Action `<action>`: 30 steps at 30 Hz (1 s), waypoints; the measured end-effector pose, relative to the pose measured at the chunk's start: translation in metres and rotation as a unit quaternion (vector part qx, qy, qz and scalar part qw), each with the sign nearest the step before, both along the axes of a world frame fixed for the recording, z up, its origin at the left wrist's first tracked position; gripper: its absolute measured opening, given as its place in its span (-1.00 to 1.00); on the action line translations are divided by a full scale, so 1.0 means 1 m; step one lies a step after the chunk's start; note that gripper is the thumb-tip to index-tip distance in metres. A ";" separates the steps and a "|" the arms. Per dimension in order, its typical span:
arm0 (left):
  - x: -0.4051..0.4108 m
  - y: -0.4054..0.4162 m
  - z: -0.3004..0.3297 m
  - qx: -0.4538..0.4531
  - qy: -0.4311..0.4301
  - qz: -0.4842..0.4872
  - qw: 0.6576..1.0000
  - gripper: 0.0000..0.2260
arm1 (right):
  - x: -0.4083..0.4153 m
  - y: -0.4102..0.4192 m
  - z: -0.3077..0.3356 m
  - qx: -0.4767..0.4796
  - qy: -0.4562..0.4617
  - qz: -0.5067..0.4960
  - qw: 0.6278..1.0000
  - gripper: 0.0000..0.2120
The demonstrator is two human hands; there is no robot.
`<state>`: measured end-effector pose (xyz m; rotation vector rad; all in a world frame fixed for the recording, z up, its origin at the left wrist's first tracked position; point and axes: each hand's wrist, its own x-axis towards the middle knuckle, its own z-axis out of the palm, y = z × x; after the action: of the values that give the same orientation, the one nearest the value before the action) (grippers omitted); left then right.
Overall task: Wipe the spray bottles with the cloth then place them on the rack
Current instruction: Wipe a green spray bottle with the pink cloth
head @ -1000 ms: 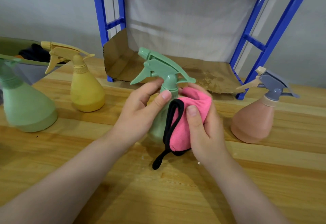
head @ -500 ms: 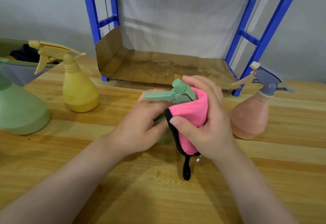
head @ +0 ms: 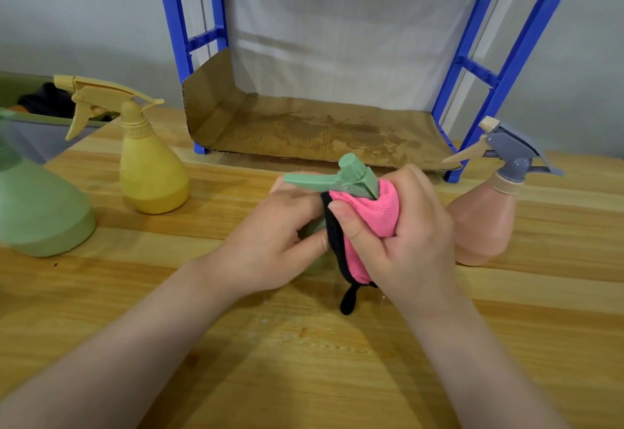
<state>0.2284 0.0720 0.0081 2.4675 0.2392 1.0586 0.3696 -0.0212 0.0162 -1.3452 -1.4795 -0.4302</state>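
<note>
Spanning the whole lower view, the wooden desk (head: 304, 361) carries everything. At its far edge stands the blue rack (head: 499, 67), whose bottom shelf is lined with stained cardboard (head: 304, 128). A large green bottle (head: 37, 206) sits at the desk's left edge, partly out of view, with a grey bin (head: 30, 131) behind it at the far left corner. A pink bottle (head: 486, 219) with a grey-blue sprayer stands toward the right edge, just beside the right hand. A yellow bottle (head: 152, 172) stands left of the rack, near the far edge.

Both hands meet at the middle of the desk, around a small green bottle (head: 351, 180). The left hand (head: 270, 243) grips its body, which is mostly hidden; only the sprayer head shows, trigger pointing left. The right hand (head: 405, 236) clutches the pink cloth (head: 374, 216) with fingers and thumb curled round it, pressing it against the bottle's neck. The cloth's black edge and loop hang down just above the desk.
</note>
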 end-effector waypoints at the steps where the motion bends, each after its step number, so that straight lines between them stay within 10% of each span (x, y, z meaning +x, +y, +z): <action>1: 0.001 -0.001 0.000 -0.001 0.000 0.001 1.000 -0.80 | 0.000 0.000 0.001 0.007 -0.010 -0.014 1.000 -0.49; 30: 0.002 -0.007 -0.002 -0.241 -0.046 -0.080 0.966 -0.74 | 0.003 -0.007 0.005 -0.042 0.060 0.107 0.992 -0.66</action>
<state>0.2305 0.0649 0.0063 1.9627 0.2316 0.9162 0.3731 -0.0281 0.0216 -1.2387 -1.5358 -0.1492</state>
